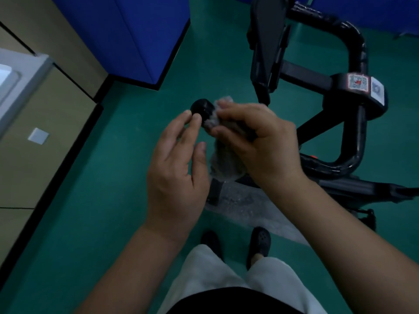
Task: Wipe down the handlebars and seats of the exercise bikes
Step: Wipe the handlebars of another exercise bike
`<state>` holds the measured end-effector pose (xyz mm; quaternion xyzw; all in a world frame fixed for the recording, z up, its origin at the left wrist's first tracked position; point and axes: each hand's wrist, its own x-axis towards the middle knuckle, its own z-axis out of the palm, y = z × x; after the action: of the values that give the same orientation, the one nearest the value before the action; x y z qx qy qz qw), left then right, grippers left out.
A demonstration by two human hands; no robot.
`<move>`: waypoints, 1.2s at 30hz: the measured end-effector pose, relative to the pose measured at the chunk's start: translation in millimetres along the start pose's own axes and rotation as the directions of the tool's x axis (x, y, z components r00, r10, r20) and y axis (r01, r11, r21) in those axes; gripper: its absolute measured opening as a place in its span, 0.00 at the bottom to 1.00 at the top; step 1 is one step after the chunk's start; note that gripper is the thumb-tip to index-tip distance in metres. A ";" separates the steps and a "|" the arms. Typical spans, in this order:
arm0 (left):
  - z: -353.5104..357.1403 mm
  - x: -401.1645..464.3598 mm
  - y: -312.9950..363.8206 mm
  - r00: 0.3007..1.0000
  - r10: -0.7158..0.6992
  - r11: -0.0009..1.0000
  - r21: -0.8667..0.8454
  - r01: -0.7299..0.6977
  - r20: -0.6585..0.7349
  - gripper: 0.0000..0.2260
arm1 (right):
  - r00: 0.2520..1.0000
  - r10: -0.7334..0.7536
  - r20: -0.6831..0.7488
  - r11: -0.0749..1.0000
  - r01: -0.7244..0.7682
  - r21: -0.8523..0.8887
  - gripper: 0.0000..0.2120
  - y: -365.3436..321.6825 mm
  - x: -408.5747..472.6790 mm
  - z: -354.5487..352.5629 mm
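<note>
The black handlebar of an exercise bike loops across the upper right, and its near grip ends in a round black cap at centre. My right hand is closed around that grip with a grey wiping cloth wrapped under the fingers, and the cloth hangs down below the hand. My left hand hovers just left of the grip with its fingers apart. Its fingertips lie against the end cap and it holds nothing.
The bike's black console and stem rise at top centre, with stickers on the handlebar clamp. The bike's base frame lies low on the green floor. Blue cabinets and a beige wall stand to the left. My feet are below.
</note>
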<state>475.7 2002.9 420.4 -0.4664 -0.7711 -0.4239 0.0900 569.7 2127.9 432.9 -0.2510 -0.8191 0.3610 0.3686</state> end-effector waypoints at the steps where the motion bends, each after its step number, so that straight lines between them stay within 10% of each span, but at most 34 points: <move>1: 0.0 -0.5 -0.2 1.000 0.000 1.000 -0.001 0.000 -0.003 0.16 | 1.000 0.017 -0.003 0.999 -0.017 -0.051 0.12 6.9 -8.2 -5.7; 20: 9.8 -6.4 11.7 0.965 0.256 0.964 0.065 -0.259 0.048 0.12 | 0.990 -0.135 0.038 0.918 0.139 -0.372 0.10 26.9 -30.2 -17.8; 29: 28.6 -13.8 13.7 0.948 0.256 0.959 0.076 -0.274 0.187 0.11 | 0.997 0.068 0.048 0.812 -0.027 -0.583 0.19 45.3 -59.7 -69.0; 32: 34.4 -20.9 18.2 0.935 0.281 0.956 0.020 -0.292 0.216 0.10 | 0.969 0.118 0.217 0.765 0.051 -0.643 0.36 44.7 -64.0 -70.6; 36: 41.9 -25.9 24.7 0.915 0.312 0.948 -0.025 -0.316 0.258 0.10 | 0.921 0.068 0.383 0.745 0.209 -0.633 0.33 58.1 -72.0 -106.1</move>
<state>520.4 2022.2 394.5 -0.6346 -0.6949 -0.3329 0.0595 704.8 2157.9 407.0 -0.2583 -0.9579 0.0738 0.1019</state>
